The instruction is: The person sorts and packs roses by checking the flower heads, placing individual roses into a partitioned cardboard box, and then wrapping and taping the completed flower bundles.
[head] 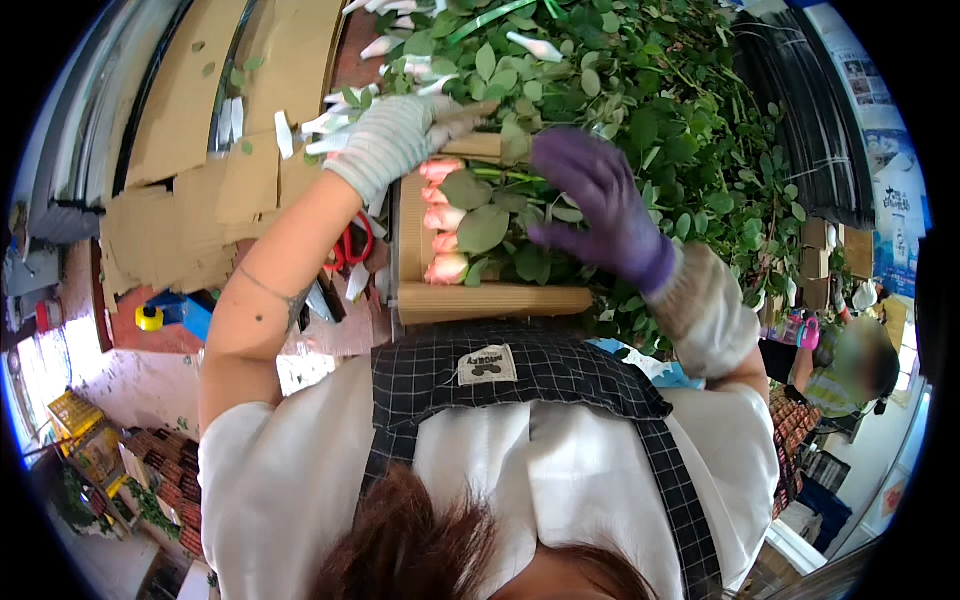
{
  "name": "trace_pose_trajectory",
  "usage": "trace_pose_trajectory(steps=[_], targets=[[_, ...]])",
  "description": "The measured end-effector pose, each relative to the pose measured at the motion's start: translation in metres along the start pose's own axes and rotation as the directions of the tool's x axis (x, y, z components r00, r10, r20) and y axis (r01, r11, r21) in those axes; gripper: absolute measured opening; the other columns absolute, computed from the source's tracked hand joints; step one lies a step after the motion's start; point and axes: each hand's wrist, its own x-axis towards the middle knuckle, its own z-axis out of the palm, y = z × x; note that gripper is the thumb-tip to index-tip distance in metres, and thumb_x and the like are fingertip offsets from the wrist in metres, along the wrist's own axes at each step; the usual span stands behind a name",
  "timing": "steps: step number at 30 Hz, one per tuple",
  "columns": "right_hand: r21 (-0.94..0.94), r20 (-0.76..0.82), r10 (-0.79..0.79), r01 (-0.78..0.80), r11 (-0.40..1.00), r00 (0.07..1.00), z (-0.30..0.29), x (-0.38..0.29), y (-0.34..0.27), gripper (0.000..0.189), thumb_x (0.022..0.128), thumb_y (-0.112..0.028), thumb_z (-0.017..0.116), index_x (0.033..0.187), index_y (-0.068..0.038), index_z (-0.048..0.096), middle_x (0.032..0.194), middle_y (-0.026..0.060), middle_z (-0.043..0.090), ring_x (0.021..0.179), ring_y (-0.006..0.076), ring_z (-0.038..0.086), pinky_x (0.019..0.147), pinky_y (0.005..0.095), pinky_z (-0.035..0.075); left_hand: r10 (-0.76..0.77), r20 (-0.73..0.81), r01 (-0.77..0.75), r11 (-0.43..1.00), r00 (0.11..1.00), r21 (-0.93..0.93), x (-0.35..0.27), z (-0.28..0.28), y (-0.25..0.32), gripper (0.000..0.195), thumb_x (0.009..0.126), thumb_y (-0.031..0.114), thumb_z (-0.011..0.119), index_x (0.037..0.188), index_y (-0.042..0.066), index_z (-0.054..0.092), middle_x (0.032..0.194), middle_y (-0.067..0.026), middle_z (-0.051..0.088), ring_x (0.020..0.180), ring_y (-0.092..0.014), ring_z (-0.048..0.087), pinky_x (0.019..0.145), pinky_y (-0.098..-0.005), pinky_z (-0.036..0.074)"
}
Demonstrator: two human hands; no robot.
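Note:
My left hand [394,142], in a white striped glove, is at the far flap [476,146] of a corrugated cardboard wrapper. Its fingertips are blurred, so their hold on the flap is unclear. Inside the wrapper [411,225] several pink roses [445,217] lie in a row, heads toward my left and leaves [484,229] to the right. The near flap [495,302] stands up by my apron. My right hand [600,206], in a purple glove, hovers with spread fingers over the stems and leaves, holding nothing visible.
Red-handled scissors [360,244] lie left of the wrapper, near flat cardboard sheets [172,232]. White-sleeved flower heads [534,46] and leafy stems [697,157] fill the far and right side. Dark bundled sheets [814,112] stand beyond. Another person [840,375] is at far right.

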Motion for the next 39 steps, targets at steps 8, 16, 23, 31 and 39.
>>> trace_pose_trajectory(steps=[8,16,23,31,39], targets=[[-0.169,0.394,0.324,-0.279,0.945,0.86,0.018,-0.037,-0.012,0.11,0.054,-0.043,0.081,0.14,-0.004,0.024,0.14,0.0214,0.03,0.128,0.0421,0.029,0.107,0.0465,0.026,-0.062,-0.07,0.068,0.994,0.996,0.087,-0.008,-0.004,0.017,0.056,0.086,0.055,0.046,0.107,0.007,0.063,0.084,-0.0214,0.064,0.083,-0.036,0.061,0.076,-0.044,0.047],[-0.425,0.613,0.476,-0.244,0.872,0.631,0.019,0.0,-0.007,0.094,0.057,-0.049,0.076,0.13,-0.002,0.04,0.113,0.0209,0.053,0.108,0.0342,0.052,0.095,0.0415,0.041,-0.09,-0.056,0.092,0.995,0.994,0.038,-0.013,-0.009,0.027,0.055,0.084,0.054,0.052,0.11,0.007,0.063,0.09,-0.0222,0.064,0.086,-0.036,0.062,0.076,-0.0418,0.047],[0.499,0.193,0.392,-0.434,0.75,0.9,-0.029,-0.045,-0.014,0.052,0.066,-0.014,0.074,0.116,-0.008,0.058,0.129,0.0157,0.05,0.119,0.0271,0.05,0.098,0.0396,0.042,-0.063,-0.095,0.073,0.992,0.993,0.105,-0.011,-0.002,0.01,0.05,0.086,0.052,0.05,0.108,0.009,0.063,0.087,-0.0202,0.065,0.083,-0.036,0.062,0.075,-0.0424,0.047],[0.637,0.133,0.667,-0.579,0.509,0.733,-0.137,-0.115,-0.032,0.049,0.069,-0.017,0.072,0.115,-0.007,0.057,0.116,0.0162,0.055,0.106,0.0275,0.055,0.089,0.0393,0.046,-0.017,-0.105,0.025,0.997,0.994,0.075,-0.009,0.005,0.009,0.045,0.089,0.049,0.046,0.094,0.008,0.065,0.074,-0.0171,0.064,0.073,-0.034,0.062,0.067,-0.0444,0.048],[0.076,-0.229,0.597,-0.597,0.798,0.769,-0.151,-0.034,0.017,0.047,0.072,-0.02,0.071,0.113,-0.006,0.056,0.103,0.0167,0.06,0.094,0.0279,0.061,0.08,0.0389,0.05,0.048,-0.109,-0.041,0.997,0.993,0.06,-0.007,0.0,0.011,0.045,0.088,0.048,0.049,0.099,0.006,0.064,0.069,-0.0167,0.062,0.066,-0.033,0.062,0.061,-0.0419,0.048]])
